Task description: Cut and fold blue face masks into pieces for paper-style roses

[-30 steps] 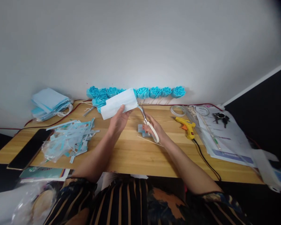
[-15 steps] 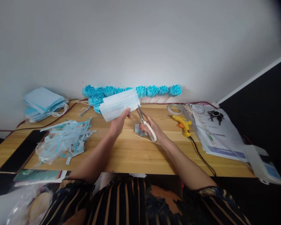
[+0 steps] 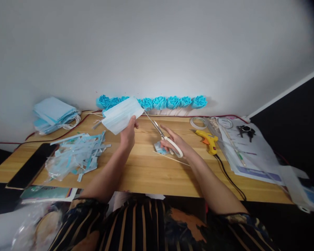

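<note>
One mask (image 3: 121,115) is pinched by the left hand (image 3: 128,134), apparently to leave a corner free; right hand (image 3: 181,143) grips scissors (image 3: 169,139); flowers (image 3: 159,103) line the back edge of the counter (image 3: 143,177).

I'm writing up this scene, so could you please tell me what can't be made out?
Head view:
Some blue flowers: partly hidden behind the light-blue sheet.
Small blue piece: partly covered by the right hand.
Print on the papers: too small to read.
White object, far right: too blurred to identify.
</note>
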The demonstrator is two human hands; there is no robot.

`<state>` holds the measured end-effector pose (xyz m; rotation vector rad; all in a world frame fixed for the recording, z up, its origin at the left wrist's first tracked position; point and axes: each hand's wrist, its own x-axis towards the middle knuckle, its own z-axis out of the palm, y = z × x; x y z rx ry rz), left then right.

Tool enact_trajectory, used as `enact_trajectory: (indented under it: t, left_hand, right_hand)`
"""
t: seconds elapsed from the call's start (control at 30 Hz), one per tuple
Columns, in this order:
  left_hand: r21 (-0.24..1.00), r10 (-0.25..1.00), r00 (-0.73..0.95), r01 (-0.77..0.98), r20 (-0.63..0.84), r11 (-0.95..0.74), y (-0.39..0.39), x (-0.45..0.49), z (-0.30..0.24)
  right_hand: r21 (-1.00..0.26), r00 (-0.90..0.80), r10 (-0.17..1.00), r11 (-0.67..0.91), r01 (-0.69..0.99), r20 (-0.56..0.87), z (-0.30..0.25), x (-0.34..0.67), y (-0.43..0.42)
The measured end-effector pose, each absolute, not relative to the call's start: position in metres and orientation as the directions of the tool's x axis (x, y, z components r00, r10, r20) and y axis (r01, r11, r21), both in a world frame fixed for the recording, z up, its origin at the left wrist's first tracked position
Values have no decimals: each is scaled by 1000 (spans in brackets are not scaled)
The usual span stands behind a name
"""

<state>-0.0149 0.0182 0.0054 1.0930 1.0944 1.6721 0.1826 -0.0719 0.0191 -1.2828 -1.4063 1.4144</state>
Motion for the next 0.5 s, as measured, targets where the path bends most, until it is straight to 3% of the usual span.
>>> enact_trajectory:
  t: [0.13,0.37,0.5]
  left_hand:
    - [931,924,-303,-207,233,-302,21,-17,7]
    - [920,931,-288,-254,224,-299,22,-20,9]
    - [936,946,-240,-224,218,-273,17,-16,8]
  right_hand:
    - [-981,-269,955,-82,174,-128,18,187,-72]
    - [-989,-244,964,73,-130,103,9,187,-71]
    - [-979,-195,971,101,-176,135,10,183,-71]
